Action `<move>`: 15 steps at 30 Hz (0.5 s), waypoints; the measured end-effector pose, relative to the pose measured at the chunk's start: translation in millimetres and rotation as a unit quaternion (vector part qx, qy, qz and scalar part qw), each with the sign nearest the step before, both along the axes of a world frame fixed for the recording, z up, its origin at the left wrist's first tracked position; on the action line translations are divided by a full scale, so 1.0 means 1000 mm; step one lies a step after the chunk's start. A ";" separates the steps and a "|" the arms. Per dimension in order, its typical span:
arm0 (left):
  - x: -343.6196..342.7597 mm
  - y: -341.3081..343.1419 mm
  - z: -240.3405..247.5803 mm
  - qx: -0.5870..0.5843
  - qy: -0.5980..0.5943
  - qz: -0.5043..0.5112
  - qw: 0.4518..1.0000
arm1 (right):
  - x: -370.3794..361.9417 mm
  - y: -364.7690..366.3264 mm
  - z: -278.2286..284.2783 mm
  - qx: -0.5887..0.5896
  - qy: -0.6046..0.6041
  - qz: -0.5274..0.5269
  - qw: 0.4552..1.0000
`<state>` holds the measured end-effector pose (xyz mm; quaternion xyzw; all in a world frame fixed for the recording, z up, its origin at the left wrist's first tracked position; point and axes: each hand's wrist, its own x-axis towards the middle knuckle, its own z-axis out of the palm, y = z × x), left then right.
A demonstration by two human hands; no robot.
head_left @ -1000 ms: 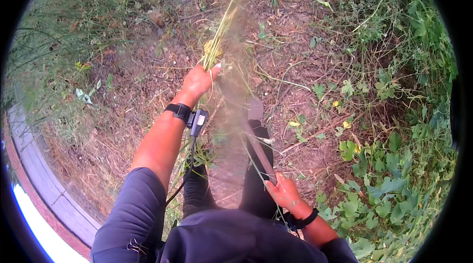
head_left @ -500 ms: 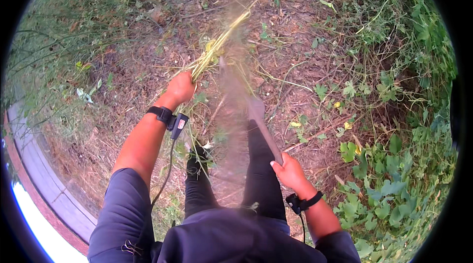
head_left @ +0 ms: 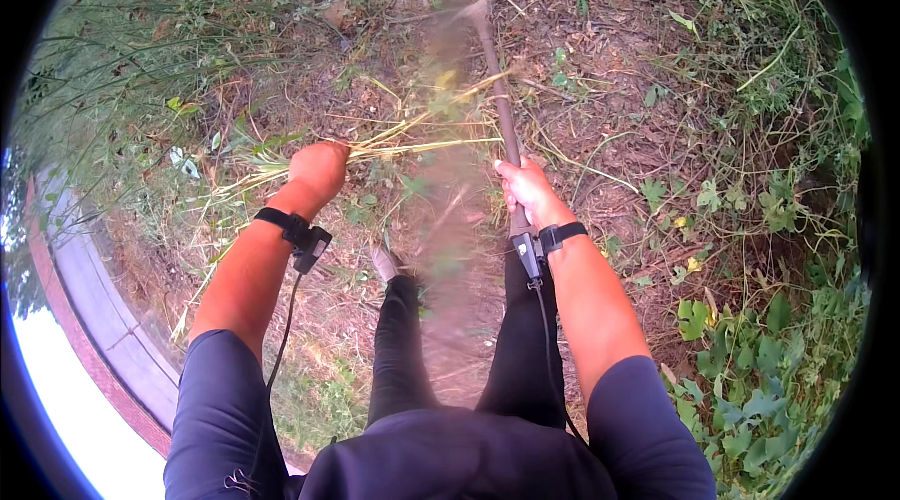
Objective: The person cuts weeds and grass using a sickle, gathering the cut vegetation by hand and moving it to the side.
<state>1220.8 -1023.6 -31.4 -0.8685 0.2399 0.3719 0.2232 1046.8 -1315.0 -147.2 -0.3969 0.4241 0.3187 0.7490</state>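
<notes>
My left hand (head_left: 319,170) is closed around a bundle of dry yellow-green stalks (head_left: 398,136). The stalks stick out on both sides of the fist, and their longer ends reach right toward the tool. My right hand (head_left: 527,189) grips the wooden handle of a sickle (head_left: 503,102), which points away from me and tilts slightly left. The sickle's head is at the far end, above the ground litter; a blurred vertical strip mid-view hides much of its blade. The stalk tips lie close to the handle; whether they touch it I cannot tell.
Leafy green vines (head_left: 759,388) grow along the right side. Tall thin grass (head_left: 122,78) stands at the left. A pale paved strip (head_left: 103,284) with a reddish edge curves along the lower left. Twigs and dry litter cover the ground. Cables run from both wrist bands.
The sickle has swung up and away from me as my right hand moved forward. In my left hand the stalks have turned from pointing forward to lying more sideways.
</notes>
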 end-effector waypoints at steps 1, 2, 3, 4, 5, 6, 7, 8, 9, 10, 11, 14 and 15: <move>-0.002 -0.004 0.002 0.001 0.003 -0.001 1.000 | -0.005 -0.001 -0.004 -0.005 0.004 0.023 1.000; -0.002 -0.009 0.004 0.006 -0.002 0.010 1.000 | -0.015 -0.004 -0.006 -0.012 0.009 0.044 0.999; -0.003 -0.011 0.006 0.003 0.007 0.009 1.000 | -0.030 -0.007 -0.004 -0.019 0.014 0.066 0.998; -0.003 -0.014 0.007 -0.003 0.016 0.009 1.000 | -0.056 -0.013 0.001 -0.017 0.033 0.064 0.997; -0.001 -0.017 0.009 -0.009 0.020 0.011 1.000 | -0.082 -0.021 0.010 -0.014 0.047 0.063 0.997; -0.003 -0.017 0.010 -0.004 0.020 0.004 1.000 | -0.098 -0.033 0.028 -0.016 0.062 0.055 0.996; -0.001 -0.016 0.019 0.023 0.037 0.011 0.999 | -0.119 -0.043 0.055 -0.017 0.086 0.046 0.995; -0.003 -0.013 0.031 0.049 0.062 0.017 0.997 | -0.148 -0.051 0.079 -0.046 0.095 0.052 0.993; 0.001 -0.014 0.041 0.073 0.075 0.022 0.994 | -0.166 -0.061 0.096 -0.076 0.093 0.057 0.991; 0.001 0.001 0.050 0.063 0.069 0.003 0.996 | -0.174 -0.068 0.112 -0.093 0.104 0.066 0.988; 0.001 0.022 0.053 0.042 0.052 -0.008 0.998 | -0.182 -0.068 0.130 -0.108 0.125 0.074 0.983; 0.026 0.052 0.068 0.086 0.063 -0.049 0.993 | -0.175 -0.063 0.147 -0.081 0.118 0.053 0.988; 0.037 0.057 0.077 0.089 0.062 -0.063 0.992 | -0.166 -0.057 0.150 -0.045 0.102 0.012 0.994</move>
